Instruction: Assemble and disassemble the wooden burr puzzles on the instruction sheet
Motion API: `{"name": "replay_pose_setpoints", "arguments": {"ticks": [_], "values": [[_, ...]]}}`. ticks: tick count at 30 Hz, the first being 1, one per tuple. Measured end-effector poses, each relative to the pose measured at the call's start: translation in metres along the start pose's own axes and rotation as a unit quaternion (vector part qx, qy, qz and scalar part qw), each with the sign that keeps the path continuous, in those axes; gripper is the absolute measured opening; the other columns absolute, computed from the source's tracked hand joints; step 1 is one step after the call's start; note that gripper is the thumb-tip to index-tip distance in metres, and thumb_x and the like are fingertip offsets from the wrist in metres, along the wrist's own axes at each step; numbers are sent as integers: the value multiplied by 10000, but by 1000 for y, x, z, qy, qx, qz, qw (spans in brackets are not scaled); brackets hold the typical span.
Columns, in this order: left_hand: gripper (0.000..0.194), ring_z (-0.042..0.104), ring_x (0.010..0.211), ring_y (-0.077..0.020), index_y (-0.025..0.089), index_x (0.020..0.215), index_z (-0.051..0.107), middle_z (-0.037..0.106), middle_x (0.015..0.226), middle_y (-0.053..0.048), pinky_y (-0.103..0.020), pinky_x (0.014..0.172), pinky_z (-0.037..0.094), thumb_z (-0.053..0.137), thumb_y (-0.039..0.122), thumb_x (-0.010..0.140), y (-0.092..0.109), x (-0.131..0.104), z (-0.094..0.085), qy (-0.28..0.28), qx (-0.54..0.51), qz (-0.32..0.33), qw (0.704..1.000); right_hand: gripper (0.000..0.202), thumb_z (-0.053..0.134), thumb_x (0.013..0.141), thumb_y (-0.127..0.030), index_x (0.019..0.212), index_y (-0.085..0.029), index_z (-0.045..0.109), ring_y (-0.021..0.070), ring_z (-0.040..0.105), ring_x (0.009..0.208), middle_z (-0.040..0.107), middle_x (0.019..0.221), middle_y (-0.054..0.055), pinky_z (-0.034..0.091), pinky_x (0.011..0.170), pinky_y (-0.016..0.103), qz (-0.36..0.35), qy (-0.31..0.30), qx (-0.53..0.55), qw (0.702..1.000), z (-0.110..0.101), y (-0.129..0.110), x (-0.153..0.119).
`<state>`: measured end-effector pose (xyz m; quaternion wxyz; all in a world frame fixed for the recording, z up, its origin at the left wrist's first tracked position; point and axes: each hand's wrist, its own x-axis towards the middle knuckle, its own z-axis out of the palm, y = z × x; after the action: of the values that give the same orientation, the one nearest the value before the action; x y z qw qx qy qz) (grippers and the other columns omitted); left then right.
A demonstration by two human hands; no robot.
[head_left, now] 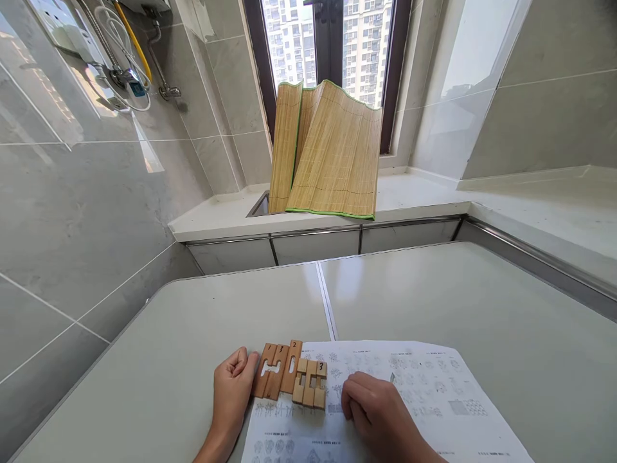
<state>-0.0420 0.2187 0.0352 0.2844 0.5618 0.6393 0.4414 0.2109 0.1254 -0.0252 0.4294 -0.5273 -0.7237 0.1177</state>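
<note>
My left hand is closed in a fist and rests on the table, its thumb side against the flat brown wooden pieces; nothing shows in it. Several of these brown pieces lie side by side, with cut-out slots and the digits 1, 3 and 2. Touching them on the right is a group of lighter wooden pieces, notched and marked with a 3. Resting on the printed paper sheet, my right hand is curled closed, back upward. Its palm and fingertips are hidden, so I cannot tell whether it holds anything.
The pale table has a seam running away from me. Beyond its far edge is a white ledge, where a folded bamboo mat leans before the window. Pipes and cables hang on the left wall.
</note>
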Motion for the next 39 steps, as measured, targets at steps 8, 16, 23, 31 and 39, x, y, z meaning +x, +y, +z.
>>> {"name": "replay_pose_setpoints", "arguments": {"ticks": [8, 16, 23, 31, 39], "values": [[452, 186, 631, -129, 260, 651, 167, 171, 646, 57, -241, 576, 239, 570, 416, 786, 1, -1, 0, -7, 1, 1, 1000, 334, 400, 822, 29, 660, -207, 571, 134, 582, 570, 656, 645, 1, 374, 567, 223, -3, -28, -12, 1000, -15, -10, 5], [455, 180, 634, -128, 261, 656, 167, 164, 651, 58, -241, 571, 229, 579, 406, 784, 1, -3, 1, -17, -4, 0, 1000, 345, 387, 844, 40, 675, -206, 560, 133, 583, 567, 660, 654, -5, 379, 553, 224, 3, -40, -20, 999, -19, -13, 5], [457, 187, 631, -126, 259, 651, 171, 169, 653, 59, -239, 573, 233, 578, 411, 794, 2, -3, 2, -20, -6, 4, 1000, 351, 393, 842, 50, 685, -208, 571, 137, 604, 588, 670, 671, -1, 392, 565, 226, 12, -58, -22, 998, -19, -13, 4], [449, 184, 619, -125, 255, 643, 172, 175, 632, 63, -230, 564, 235, 574, 399, 782, 6, -4, 3, -25, -10, 6, 1000, 344, 396, 850, 43, 695, -212, 567, 143, 612, 610, 667, 681, -2, 393, 582, 228, 22, -72, -16, 997, -20, -13, 5], [429, 185, 622, -124, 251, 634, 178, 182, 626, 64, -227, 574, 251, 560, 385, 774, 8, -5, 4, -28, -17, 9, 999, 335, 384, 864, 21, 703, -213, 562, 147, 599, 614, 655, 685, 1, 397, 592, 236, 35, -83, -17, 996, -21, -14, 5]]}}
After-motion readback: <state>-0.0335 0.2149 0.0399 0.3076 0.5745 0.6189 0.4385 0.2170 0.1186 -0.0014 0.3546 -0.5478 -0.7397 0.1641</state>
